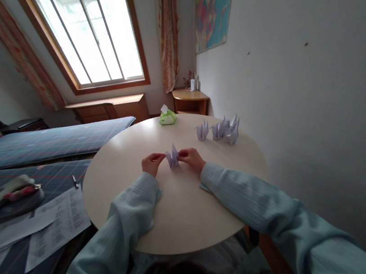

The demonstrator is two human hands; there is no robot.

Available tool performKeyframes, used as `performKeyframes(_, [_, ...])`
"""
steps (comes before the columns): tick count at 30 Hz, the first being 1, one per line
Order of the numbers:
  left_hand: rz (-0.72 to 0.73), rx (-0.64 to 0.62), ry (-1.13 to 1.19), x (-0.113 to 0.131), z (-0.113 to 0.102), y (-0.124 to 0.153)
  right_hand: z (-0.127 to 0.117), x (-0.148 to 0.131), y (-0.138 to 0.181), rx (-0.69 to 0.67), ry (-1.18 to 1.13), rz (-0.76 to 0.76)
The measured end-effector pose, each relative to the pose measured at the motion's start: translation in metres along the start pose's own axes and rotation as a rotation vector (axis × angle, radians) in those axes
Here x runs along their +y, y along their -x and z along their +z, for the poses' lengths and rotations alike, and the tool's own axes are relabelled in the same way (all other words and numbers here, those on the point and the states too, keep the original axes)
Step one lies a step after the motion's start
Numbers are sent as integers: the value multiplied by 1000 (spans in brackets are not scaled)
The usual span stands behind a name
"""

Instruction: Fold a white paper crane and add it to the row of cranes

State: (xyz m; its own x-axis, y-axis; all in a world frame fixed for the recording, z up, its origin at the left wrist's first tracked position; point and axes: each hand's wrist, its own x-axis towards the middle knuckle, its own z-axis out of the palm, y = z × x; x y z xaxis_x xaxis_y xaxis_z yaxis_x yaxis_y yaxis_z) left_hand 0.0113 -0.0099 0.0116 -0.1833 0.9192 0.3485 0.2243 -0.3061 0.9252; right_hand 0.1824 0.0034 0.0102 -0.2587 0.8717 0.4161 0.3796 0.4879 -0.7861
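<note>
A pale lavender origami crane (172, 157) stands upright between my hands, over the middle of the round table (187, 218). My left hand (152, 163) pinches its left tip between thumb and fingers. On the opposite side, my right hand (192, 157) has closed its fingertips on the crane's right edge. Several finished paper cranes of the same colour stand in a group at the table's right rear, among them one crane (201, 130) a little apart on the left and another crane (232, 133) nearer the table's edge.
At the table's far edge sits a green tissue pack (167, 115). Printed sheets (57, 222), a pen (75, 182) and a bag (7, 198) lie on the bed to the left. A white wall (319, 113) rises close on the right.
</note>
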Motion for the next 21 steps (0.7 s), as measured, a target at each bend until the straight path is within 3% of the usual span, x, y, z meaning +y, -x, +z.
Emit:
performKeyframes(12, [-5,-136,27,4,6,5,1,-7,3,-7,-154,-73])
performKeyframes(21, [48,-116,29,8,6,6,5,-1,1,19,-204,-17])
